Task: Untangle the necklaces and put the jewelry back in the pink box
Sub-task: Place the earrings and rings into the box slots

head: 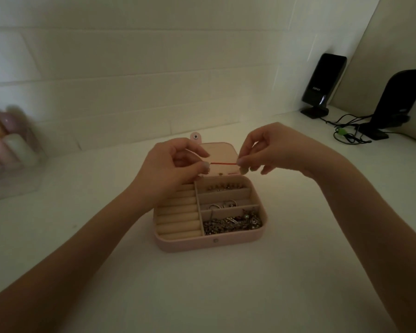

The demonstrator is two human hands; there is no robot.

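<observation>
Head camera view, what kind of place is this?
Probably a desk at home: a white desktop against a white wall, two black speakers with cables, and an open pink jewelry box.

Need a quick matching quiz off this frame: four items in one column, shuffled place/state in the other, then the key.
Items
1. red cord
2. chain pile
3. hoop rings
4. cream ring rolls

Places or states
A. left half of the pink box
B. stretched between the left hand and the right hand, above the box
C. nearest right compartment
D. middle right compartment

Pairs: 1-B, 2-C, 3-D, 4-A
</observation>
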